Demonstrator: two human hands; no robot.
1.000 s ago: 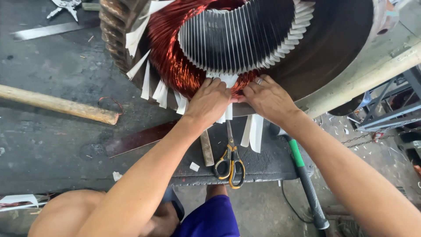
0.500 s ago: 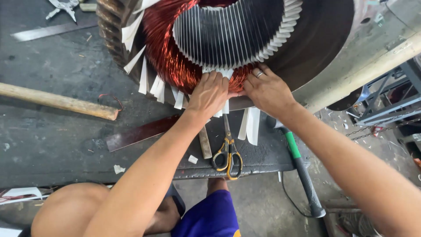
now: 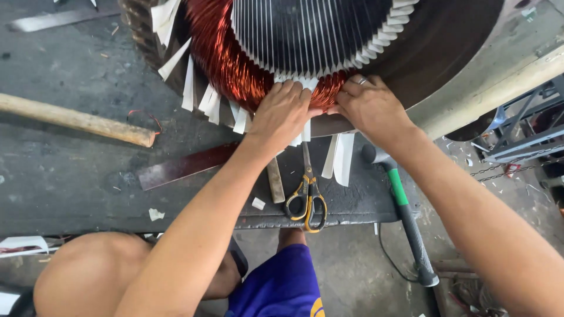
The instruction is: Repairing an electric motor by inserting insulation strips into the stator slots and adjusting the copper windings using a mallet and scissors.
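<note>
Even daylight, sharp focus, soft shadows

My left hand (image 3: 282, 114) bare, no glove, my right hand (image 3: 370, 108) bare with a silver ring on one finger, both forearms unsleeved, purple shorts with yellow mark at lower centre, bare knee lower left
</note>
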